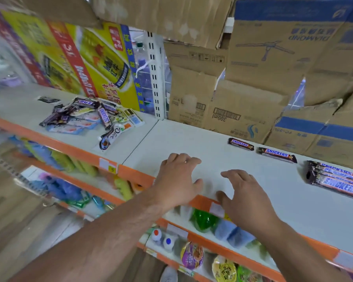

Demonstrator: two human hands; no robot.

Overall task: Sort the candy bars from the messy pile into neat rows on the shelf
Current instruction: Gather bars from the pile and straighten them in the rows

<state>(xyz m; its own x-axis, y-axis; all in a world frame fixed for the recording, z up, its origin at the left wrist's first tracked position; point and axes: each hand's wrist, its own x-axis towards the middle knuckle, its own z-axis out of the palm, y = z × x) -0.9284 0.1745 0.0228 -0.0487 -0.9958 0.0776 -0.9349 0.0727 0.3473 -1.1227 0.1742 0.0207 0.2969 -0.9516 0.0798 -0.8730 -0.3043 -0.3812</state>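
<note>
A messy pile of candy bars [86,117] lies on the left part of the white shelf [202,143], mixing brown Snickers, purple wrappers and pale Dove packs. One Dove bar [112,137] lies apart at the pile's front. To the right, two single Snickers bars [240,143] [277,155] lie end to end near the back. A stack of Snickers bars [336,180] lies at the far right. My left hand [177,180] and my right hand [245,196] hover over the shelf's front edge, fingers spread, holding nothing.
Cardboard boxes [243,110] line the back of the shelf and hang overhead. A yellow and red printed carton [86,62] stands behind the pile. An orange strip [135,174] with price tags edges the shelf. Lower shelves hold packaged snacks [192,255].
</note>
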